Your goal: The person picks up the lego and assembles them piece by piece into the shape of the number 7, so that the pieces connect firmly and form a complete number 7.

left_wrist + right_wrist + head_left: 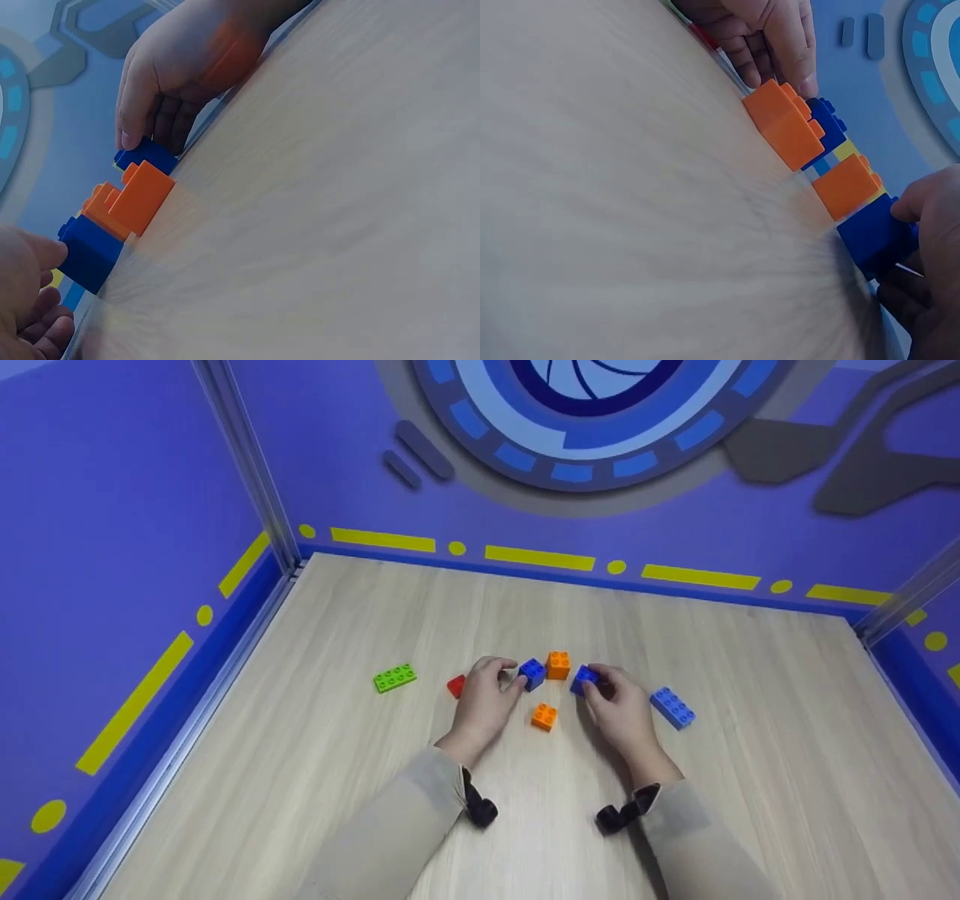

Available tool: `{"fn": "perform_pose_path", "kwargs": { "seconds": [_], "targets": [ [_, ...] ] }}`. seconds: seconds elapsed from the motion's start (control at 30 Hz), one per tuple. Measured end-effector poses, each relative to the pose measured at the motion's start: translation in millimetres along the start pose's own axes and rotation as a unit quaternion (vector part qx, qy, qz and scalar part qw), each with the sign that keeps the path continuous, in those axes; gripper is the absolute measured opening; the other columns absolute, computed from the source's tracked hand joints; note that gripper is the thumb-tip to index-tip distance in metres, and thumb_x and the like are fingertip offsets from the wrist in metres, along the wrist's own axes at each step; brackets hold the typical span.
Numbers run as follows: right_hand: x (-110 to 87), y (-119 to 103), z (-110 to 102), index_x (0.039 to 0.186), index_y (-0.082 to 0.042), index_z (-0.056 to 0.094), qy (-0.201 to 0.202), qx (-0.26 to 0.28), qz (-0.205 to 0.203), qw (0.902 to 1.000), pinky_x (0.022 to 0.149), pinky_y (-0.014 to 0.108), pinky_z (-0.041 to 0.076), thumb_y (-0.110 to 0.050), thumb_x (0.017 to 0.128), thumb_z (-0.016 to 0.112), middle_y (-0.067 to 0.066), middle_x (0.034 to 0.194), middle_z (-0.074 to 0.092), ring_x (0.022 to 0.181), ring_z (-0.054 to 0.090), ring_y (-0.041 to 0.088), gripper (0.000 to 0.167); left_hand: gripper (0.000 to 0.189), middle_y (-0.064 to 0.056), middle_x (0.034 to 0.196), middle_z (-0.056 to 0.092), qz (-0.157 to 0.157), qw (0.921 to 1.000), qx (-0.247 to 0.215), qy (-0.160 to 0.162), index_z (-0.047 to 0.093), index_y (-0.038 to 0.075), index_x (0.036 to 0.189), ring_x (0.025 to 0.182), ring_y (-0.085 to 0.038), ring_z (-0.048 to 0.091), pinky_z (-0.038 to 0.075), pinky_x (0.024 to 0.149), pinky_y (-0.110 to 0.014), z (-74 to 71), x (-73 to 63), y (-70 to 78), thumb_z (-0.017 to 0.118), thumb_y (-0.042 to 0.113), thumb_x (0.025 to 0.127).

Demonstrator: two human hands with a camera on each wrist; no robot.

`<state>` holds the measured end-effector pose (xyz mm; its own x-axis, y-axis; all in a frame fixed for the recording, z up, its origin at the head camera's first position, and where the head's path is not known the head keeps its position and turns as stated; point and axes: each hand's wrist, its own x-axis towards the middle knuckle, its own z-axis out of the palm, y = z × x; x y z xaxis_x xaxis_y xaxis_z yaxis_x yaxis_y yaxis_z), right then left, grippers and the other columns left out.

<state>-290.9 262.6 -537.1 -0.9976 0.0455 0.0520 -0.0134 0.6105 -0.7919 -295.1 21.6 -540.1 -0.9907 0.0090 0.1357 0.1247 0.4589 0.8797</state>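
Observation:
My left hand is at a dark blue brick, its thumb and index finger pinching the near-left side. Another dark blue brick is pinched by my right hand, with the thumb on the near face and fingers behind. Between the two stands an orange brick, close beside the left blue one. A second orange brick sits nearer to me, between the wrists. In the right wrist view, the right-hand blue brick rests low at the table surface, partly covered by fingers.
A red brick shows partly behind my left hand. Farther left lies a green brick, and a lighter blue long brick lies right of my right hand. Blue printed walls enclose the wooden table at the back and sides.

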Motion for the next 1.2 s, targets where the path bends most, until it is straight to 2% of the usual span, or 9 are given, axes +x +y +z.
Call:
{"fn": "perform_pose_path", "kwargs": {
  "seconds": [0.17,0.33,0.47,0.73,0.83,0.97,1.1,1.2],
  "targets": [
    [-2.0,4,0,0.155,-0.008,0.066,-0.026,0.005,-0.04,0.9988,0.134,0.061,0.043,-0.024,0.114,0.067,0.018,0.16,0.065,0.153,0.06,0.04,0.044,0.044,-0.008,0.138,0.073,-0.001,1.0,0.002,-0.007,0.074,0.009,0.14,0.123,-0.024,0.07,0.062,0.111,-0.041,1.3,2.0,0.1,0.083,0.034,0.106],
    [-1.6,8,-3,0.153,-0.009,0.069,-0.053,0.033,-0.058,0.9964,0.136,0.062,0.041,-0.02,0.113,0.068,0.019,0.16,0.065,0.154,0.059,0.041,0.041,0.038,-0.006,0.136,0.074,-0.003,0.9999,-0.006,-0.012,0.074,0.013,0.138,0.123,-0.022,0.072,0.063,0.112,-0.039,3.4,5.5,0.7,0.082,0.033,0.106],
    [-0.8,10,-4,0.154,-0.009,0.068,-0.065,0.054,-0.047,0.9953,0.136,0.061,0.041,-0.019,0.112,0.069,0.019,0.16,0.066,0.153,0.06,0.041,0.043,0.031,-0.005,0.132,0.075,0.006,0.9997,-0.017,-0.014,0.076,0.013,0.133,0.12,-0.02,0.074,0.064,0.111,-0.037,3.3,5.7,-0.4,0.082,0.03,0.107],
    [-0.2,14,-7,0.153,-0.008,0.067,-0.061,0.081,-0.024,0.9946,0.135,0.057,0.042,-0.025,0.11,0.075,0.018,0.154,0.068,0.148,0.061,0.037,0.047,0.024,-0.005,0.122,0.077,0.02,0.9985,-0.051,-0.008,0.078,0.014,0.123,0.106,-0.016,0.076,0.067,0.098,-0.03,1.4,1.0,-1.8,0.086,0.024,0.103],
    [0.3,15,-8,0.149,-0.008,0.07,-0.069,0.077,-0.024,0.9943,0.133,0.057,0.044,-0.026,0.109,0.077,0.017,0.152,0.07,0.146,0.063,0.036,0.045,0.024,-0.005,0.124,0.078,0.036,0.9965,-0.076,-0.009,0.078,0.013,0.123,0.108,-0.017,0.079,0.067,0.1,-0.028,0.4,-0.8,-1.7,0.086,0.022,0.103],
    [0.6,14,-12,0.147,-0.008,0.073,-0.082,0.053,-0.039,0.9944,0.13,0.058,0.049,-0.025,0.109,0.078,0.016,0.148,0.073,0.14,0.067,0.036,0.042,0.025,-0.007,0.128,0.077,0.075,0.9913,-0.106,-0.019,0.078,0.011,0.126,0.114,-0.02,0.08,0.066,0.103,-0.027,-0.6,-0.9,0.6,0.085,0.018,0.103],
    [0.0,10,-17,0.148,-0.009,0.073,-0.098,0.02,-0.049,0.9938,0.123,0.057,0.054,-0.023,0.111,0.076,0.016,0.142,0.076,0.129,0.069,0.033,0.04,0.027,-0.008,0.129,0.076,0.108,0.9854,-0.125,-0.041,0.078,0.009,0.129,0.118,-0.021,0.08,0.066,0.103,-0.025,-2.4,-0.7,6.2,0.084,0.016,0.103],
    [0.6,7,-18,0.151,-0.009,0.071,-0.113,0.007,-0.048,0.9925,0.122,0.058,0.055,-0.023,0.112,0.074,0.017,0.142,0.075,0.128,0.069,0.034,0.041,0.028,-0.008,0.131,0.075,0.117,0.9833,-0.125,-0.062,0.078,0.008,0.13,0.12,-0.021,0.079,0.066,0.104,-0.026,-5.2,0.1,12.7,0.084,0.016,0.104]
  ]
}}
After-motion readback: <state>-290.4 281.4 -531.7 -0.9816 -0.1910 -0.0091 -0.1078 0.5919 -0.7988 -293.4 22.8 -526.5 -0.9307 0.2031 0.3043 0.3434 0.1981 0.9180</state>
